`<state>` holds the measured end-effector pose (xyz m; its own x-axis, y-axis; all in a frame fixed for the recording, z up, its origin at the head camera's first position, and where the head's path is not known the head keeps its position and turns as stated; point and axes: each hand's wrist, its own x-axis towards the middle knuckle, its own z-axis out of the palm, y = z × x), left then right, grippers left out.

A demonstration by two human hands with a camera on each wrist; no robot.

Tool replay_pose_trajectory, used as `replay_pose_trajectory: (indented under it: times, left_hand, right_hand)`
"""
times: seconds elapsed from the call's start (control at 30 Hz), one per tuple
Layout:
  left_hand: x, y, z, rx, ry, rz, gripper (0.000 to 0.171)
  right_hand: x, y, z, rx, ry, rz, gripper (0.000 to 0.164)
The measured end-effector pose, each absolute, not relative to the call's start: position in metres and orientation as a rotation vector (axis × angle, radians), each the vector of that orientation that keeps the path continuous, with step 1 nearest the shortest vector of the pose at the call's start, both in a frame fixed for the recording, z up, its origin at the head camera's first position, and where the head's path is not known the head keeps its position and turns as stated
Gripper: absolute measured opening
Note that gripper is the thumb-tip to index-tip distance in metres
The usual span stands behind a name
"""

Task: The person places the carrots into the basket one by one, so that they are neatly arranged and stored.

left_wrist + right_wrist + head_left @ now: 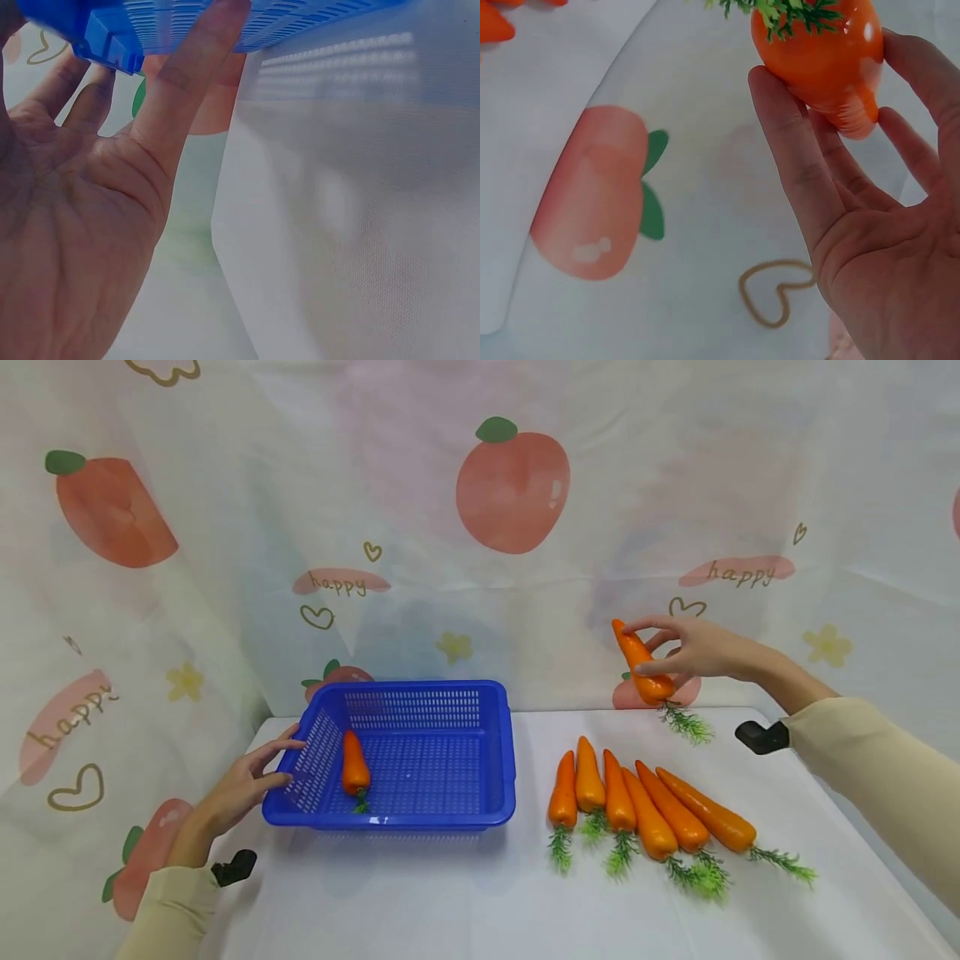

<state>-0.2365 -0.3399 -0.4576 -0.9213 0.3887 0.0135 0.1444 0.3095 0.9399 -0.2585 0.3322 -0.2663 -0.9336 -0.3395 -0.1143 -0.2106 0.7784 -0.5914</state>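
A blue plastic basket (pixel 500 777) with slotted walls stands on the left of the table, one orange carrot (pixel 356 764) lying in its left part. My left hand (pixel 243 781) touches the basket's left rim, thumb and fingers spread apart. In the left wrist view, the thumb (pixel 180 97) lies against the basket's outer side. Above the table's far right, my right hand (pixel 701 647) holds another carrot (pixel 637 656) between thumb and fingers, its tip up and green leaves hanging down. The right wrist view shows the thick end of this carrot (pixel 821 52) close up.
Several carrots (pixel 618 797) with leafy tops lie side by side on the white table (pixel 525 902), right of the basket. A cloth (pixel 405 485) printed with fruit hangs behind the table and along its left side.
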Motion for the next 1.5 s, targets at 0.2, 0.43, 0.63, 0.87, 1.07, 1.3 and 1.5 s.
replay_pose_trajectory:
  times: [0.2,0.43,0.63,0.87,1.07,1.3,1.5]
  left_hand:
    - [-0.240,-0.341,-0.459,0.500,2.331,1.677,0.053]
    - [-0.240,-0.343,-0.459,0.499,2.344,1.674,0.054]
    - [-0.239,-0.344,-0.456,0.481,2.366,1.661,0.054]
    - [-0.239,-0.343,-0.457,0.478,2.362,1.661,0.053]
    - [-0.240,-0.342,-0.461,0.468,2.356,1.657,0.053]
    - [-0.239,-0.341,-0.460,0.463,2.362,1.655,0.054]
    - [-0.239,-0.340,-0.458,0.439,2.340,1.678,0.056]
  right_hand:
    - [-0.271,0.300,-0.260,-0.514,2.689,-0.927,0.069]
    - [-0.289,0.258,-0.263,-0.562,2.685,-0.881,0.066]
    - [-0.304,0.219,-0.266,-0.581,2.599,-0.914,0.067]
    - [-0.318,0.176,-0.278,-0.666,2.489,-0.972,0.067]
    - [-0.325,0.145,-0.291,-0.727,2.415,-1.015,0.067]
    - [-0.331,0.105,-0.309,-0.727,2.340,-1.060,0.066]
    - [-0.332,0.067,-0.330,-0.739,2.276,-1.080,0.066]
